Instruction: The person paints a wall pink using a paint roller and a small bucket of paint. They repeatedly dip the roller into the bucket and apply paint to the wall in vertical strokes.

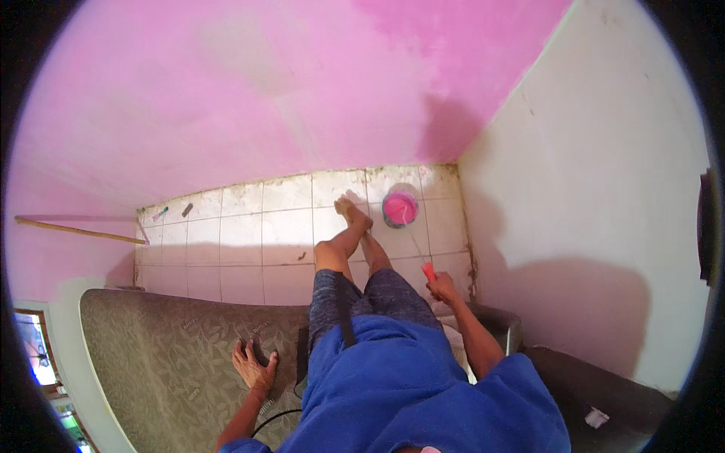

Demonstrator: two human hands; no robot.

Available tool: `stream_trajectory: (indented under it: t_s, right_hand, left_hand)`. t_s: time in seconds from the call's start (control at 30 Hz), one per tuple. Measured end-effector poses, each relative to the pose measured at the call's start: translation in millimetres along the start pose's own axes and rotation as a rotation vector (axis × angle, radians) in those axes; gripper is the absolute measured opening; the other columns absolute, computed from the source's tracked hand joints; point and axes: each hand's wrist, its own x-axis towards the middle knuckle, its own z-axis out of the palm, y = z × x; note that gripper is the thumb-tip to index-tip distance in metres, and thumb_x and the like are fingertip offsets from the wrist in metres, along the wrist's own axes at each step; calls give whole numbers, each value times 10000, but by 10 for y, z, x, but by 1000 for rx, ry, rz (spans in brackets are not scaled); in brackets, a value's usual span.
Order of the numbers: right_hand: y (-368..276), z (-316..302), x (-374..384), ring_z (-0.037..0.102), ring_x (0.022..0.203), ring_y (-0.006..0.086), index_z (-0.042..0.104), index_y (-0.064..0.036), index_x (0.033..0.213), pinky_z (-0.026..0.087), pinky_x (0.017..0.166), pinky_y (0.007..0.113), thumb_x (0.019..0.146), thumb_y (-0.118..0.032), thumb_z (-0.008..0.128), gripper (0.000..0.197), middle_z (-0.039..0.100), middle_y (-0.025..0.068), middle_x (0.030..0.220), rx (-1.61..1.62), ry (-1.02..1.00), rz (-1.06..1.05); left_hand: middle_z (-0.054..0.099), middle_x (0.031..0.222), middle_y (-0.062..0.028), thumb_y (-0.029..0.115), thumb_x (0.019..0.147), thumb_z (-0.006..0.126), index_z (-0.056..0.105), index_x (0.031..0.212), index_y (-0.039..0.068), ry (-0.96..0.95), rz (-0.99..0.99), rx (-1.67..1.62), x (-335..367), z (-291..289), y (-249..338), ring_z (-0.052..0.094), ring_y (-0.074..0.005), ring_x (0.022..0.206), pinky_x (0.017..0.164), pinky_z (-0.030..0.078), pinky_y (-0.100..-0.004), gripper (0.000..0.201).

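My right hand (444, 289) is closed round the bright red handle (429, 270) of a tool, off to the right of my legs. A thin rod seems to run from that handle toward the bucket; its far end is hard to make out. The round paint bucket (399, 208) stands on the floor ahead, with pink paint inside and a pale curved line across it. My left hand (255, 368) rests with fingers spread on a grey-brown patterned upholstered surface (166, 347).
Unevenly pink-painted wall (226, 90) rises ahead; a white wall (589, 189) stands at right. Pale tiled floor (242, 226) lies between. A wooden stick (79, 229) is at far left. Two small items lie near the wall's foot, including a dark one (187, 210). Dark upholstery (604, 385) fills the lower right.
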Motion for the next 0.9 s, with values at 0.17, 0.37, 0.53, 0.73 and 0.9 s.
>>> stream_trajectory:
  t_s: [0.17,0.37,0.53,0.73,0.9]
  right_hand:
    - [22,-17,-107,520,441,174,572,17,749,405,383,335,732,-113,607,135,530,57,545,146,-8,66]
    - [331,-29,-27,538,457,170,588,-4,711,402,390,331,736,-144,622,147,554,61,561,18,21,27]
    - [235,60,-166,531,458,165,621,12,749,380,386,316,785,-166,625,182,571,85,592,118,-18,9]
    - [231,54,-294,566,486,191,636,33,742,426,447,338,769,-213,628,247,597,98,600,109,55,9]
    - [496,-74,-270,493,435,145,613,-12,729,369,387,300,839,-269,600,280,554,64,583,-30,56,-111]
  left_hand:
    - [332,1349,-204,417,696,722,453,1251,99,-9,-30,-3,10,-75,81,273,-404,1271,1045,251,-521,693]
    - [328,1349,-206,401,681,741,450,1257,94,3,6,-31,11,14,9,273,-405,1268,1040,253,-520,715]
    - [345,1321,-208,424,654,732,479,1203,70,22,-36,-45,-77,14,-53,284,-396,1252,1048,233,-510,700]
    - [347,1320,-215,452,672,716,473,1214,64,37,-23,-23,-40,15,-15,294,-406,1243,1040,239,-521,709]
    - [346,1338,-209,449,705,700,454,1238,66,43,15,-4,20,-25,57,301,-411,1250,1037,251,-521,701]
